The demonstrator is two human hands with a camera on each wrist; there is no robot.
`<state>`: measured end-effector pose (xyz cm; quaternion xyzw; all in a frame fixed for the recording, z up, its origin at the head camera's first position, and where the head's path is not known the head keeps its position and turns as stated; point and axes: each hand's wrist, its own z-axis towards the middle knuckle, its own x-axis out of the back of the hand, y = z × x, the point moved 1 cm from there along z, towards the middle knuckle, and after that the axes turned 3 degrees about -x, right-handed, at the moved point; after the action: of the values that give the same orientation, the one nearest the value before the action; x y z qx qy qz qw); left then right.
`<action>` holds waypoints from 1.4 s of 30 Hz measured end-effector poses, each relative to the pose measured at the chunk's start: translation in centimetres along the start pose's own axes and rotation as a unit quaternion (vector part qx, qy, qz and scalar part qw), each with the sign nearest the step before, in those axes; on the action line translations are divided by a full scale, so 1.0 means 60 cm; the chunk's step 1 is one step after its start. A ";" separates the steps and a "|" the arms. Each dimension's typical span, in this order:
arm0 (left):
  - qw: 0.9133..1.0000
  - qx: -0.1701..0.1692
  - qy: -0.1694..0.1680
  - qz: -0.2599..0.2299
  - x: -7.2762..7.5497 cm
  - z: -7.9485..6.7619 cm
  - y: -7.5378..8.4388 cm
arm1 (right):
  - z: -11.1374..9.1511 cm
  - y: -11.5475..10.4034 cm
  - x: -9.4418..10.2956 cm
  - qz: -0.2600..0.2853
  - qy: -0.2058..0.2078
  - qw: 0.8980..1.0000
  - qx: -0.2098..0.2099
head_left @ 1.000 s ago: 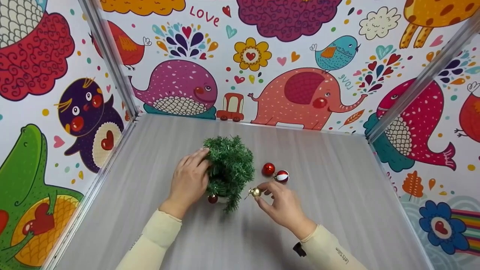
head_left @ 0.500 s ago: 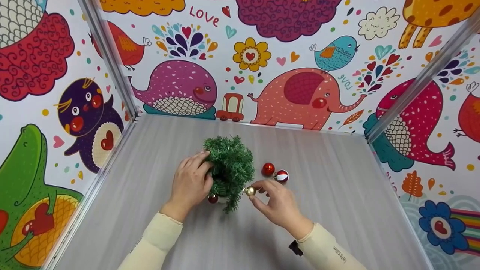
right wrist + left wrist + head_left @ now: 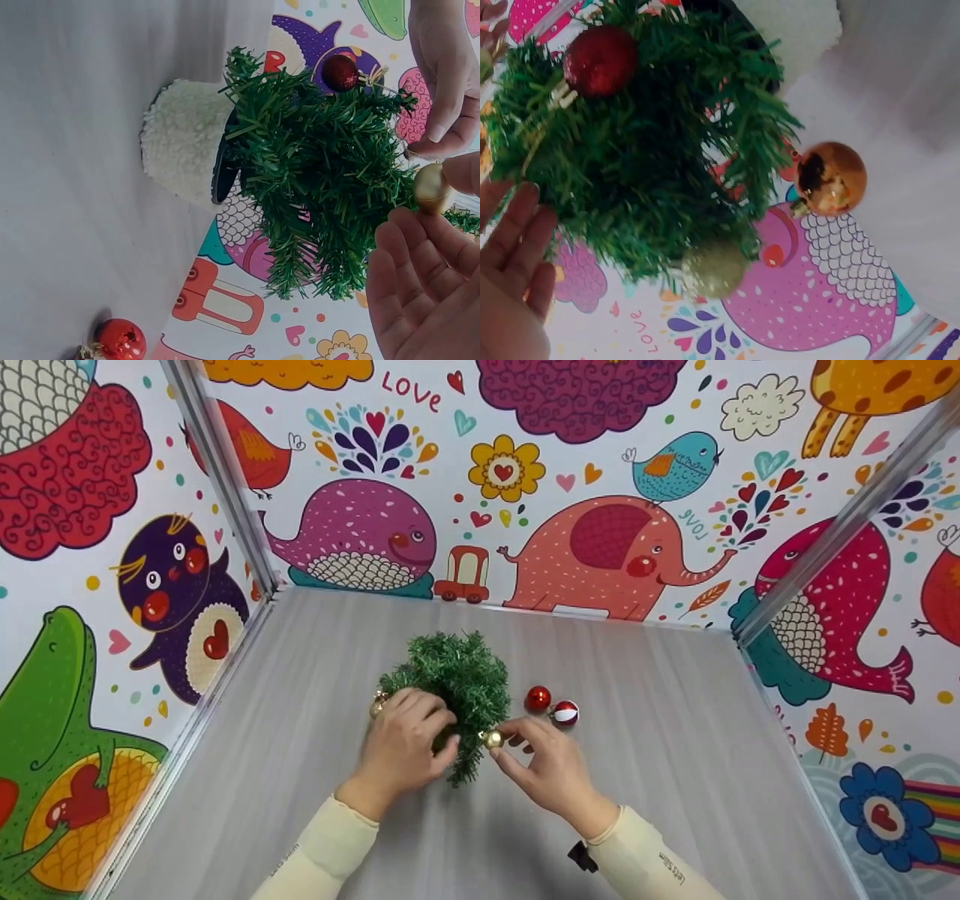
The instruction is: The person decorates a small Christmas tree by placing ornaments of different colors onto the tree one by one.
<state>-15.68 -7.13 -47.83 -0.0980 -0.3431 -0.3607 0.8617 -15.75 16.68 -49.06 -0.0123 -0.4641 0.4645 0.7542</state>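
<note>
A small artificial Christmas tree (image 3: pixel 461 667), green and bushy, stands in a fuzzy white pot (image 3: pixel 184 142). My right hand (image 3: pixel 551 769) pinches a shiny gold bauble (image 3: pixel 432 187) between thumb and fingers, right at the tree's near right side. My left hand (image 3: pixel 405 742) reaches over the near left branches, its thumb apart from the fingers in the head view. In the left wrist view its fingers (image 3: pixel 521 240) lie loosely extended at the foliage. A dark red bauble (image 3: pixel 600 61), a pale glittery bauble (image 3: pixel 714 270) and a coppery bauble (image 3: pixel 831 178) hang about the branches.
On the grey wood-look table (image 3: pixel 660 750), right of the tree, lie a shiny red bauble (image 3: pixel 538 698) and a red-and-white bauble (image 3: pixel 565 712). Walls (image 3: pixel 570 547) printed with cartoon animals enclose the table at the back and both sides.
My left hand has shifted right and toward me across the tree, uncovering a gold bauble on the left side. My right hand has brought its gold bauble leftward to the branches.
</note>
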 end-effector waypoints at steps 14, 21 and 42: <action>0.999 -0.015 -0.015 -0.028 -0.028 0.003 0.026 | -0.005 -0.008 -0.004 0.037 -0.015 0.999 -0.014; 0.999 -0.016 0.012 -0.042 -0.033 0.000 0.026 | -0.015 -0.004 -0.008 0.047 -0.031 0.998 -0.037; 0.998 -0.040 0.005 -0.039 -0.027 0.006 0.034 | -0.043 0.002 -0.038 0.115 -0.098 0.982 -0.110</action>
<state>-15.29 -4.63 -48.51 -0.1167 -0.3279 -0.4080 0.8440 -14.34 16.18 -52.15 -0.1032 -0.5799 0.4931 0.6403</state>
